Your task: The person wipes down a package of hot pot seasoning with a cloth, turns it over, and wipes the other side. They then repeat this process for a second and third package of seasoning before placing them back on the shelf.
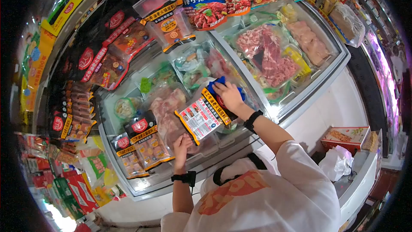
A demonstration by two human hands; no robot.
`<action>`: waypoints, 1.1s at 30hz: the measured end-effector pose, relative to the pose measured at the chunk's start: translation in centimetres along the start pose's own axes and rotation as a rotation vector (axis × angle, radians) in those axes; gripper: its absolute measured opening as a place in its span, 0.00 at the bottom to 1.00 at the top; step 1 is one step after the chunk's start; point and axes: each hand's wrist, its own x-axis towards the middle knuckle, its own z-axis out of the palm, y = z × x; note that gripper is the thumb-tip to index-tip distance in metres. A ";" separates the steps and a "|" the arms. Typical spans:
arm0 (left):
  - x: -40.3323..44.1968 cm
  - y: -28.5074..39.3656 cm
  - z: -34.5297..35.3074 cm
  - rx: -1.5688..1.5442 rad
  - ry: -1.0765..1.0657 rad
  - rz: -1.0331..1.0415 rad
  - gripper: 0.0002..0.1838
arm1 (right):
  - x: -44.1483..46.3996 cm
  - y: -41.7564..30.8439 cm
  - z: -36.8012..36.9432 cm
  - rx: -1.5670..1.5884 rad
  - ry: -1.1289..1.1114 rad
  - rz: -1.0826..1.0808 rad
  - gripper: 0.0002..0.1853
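A hotpot seasoning packet (201,118), orange and black with a white printed back panel, lies tilted over the glass of a display freezer. My left hand (183,145) is closed at the packet's lower left edge, its fingertips partly hidden there. Over the upper right end of the packet, my right hand (227,96) presses a bunched blue cloth (219,83), fingers bent around it. Left of my left hand, similar black and orange packets (150,146) lie on the glass.
Under the glass, the freezer (251,68) holds bagged meat (270,53). More seasoning packets (206,6) line its far edge, with stacked packets (79,111) at the left. A red and white box (345,137) and a white plastic bag (337,163) sit on the right.
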 end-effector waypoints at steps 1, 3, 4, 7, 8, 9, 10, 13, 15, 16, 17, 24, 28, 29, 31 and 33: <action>0.0 -0.2 0.0 -0.024 0.001 -0.002 0.18 | 0.4 0.2 0.0 -0.041 -0.004 0.012 0.24; -0.1 -0.4 -0.2 -0.029 0.006 0.000 0.17 | 0.8 -0.9 0.3 -0.058 0.012 0.058 0.22; 0.0 -0.4 -0.1 -0.037 0.001 0.006 0.15 | 0.5 -1.8 0.7 -0.090 -0.049 -0.038 0.23; 0.1 -0.4 -0.2 -0.021 0.022 -0.018 0.14 | -0.2 -1.9 1.2 -0.059 0.047 -0.172 0.22; 0.1 -0.5 -0.3 -0.020 0.030 -0.022 0.14 | 0.3 -0.7 1.2 -0.047 0.055 -0.113 0.22; 0.3 -0.7 -0.3 -0.034 0.035 -0.025 0.13 | 1.0 0.2 1.2 -0.036 0.062 -0.054 0.23; 0.3 -0.9 -0.3 -0.049 0.038 -0.029 0.13 | 1.9 0.7 1.0 -0.111 0.070 0.011 0.24; 0.4 -0.8 -0.3 -0.019 0.040 -0.030 0.14 | 3.0 -0.5 0.5 -0.117 -0.033 0.100 0.22; 0.4 -0.6 0.1 -0.022 0.060 -0.030 0.17 | 2.6 -1.7 1.0 -0.093 0.042 -0.200 0.19; 0.2 -0.5 0.3 -0.026 0.080 -0.036 0.20 | 2.5 -1.7 1.0 -0.032 0.026 -0.166 0.19; 0.1 -0.4 0.4 -0.027 0.085 -0.038 0.20 | 2.5 -1.5 1.0 0.028 0.008 -0.133 0.19; 0.5 -0.8 -0.1 -0.023 0.042 -0.009 0.20 | 3.3 -2.2 1.0 0.150 -0.047 -0.078 0.23; -0.4 -0.1 0.4 -0.055 0.028 0.033 0.21 | 4.6 -2.7 0.1 0.110 -0.032 0.191 0.17; -0.4 0.2 0.5 -0.058 0.031 0.040 0.21 | 4.6 -3.9 0.2 0.109 -0.028 0.185 0.17; -0.3 0.1 0.6 -0.042 0.044 0.051 0.21 | 3.6 -6.5 0.1 0.009 -0.121 -0.135 0.14; -0.1 -0.3 0.6 -0.042 0.049 0.053 0.20 | 2.2 -8.4 0.3 0.056 0.108 -0.400 0.11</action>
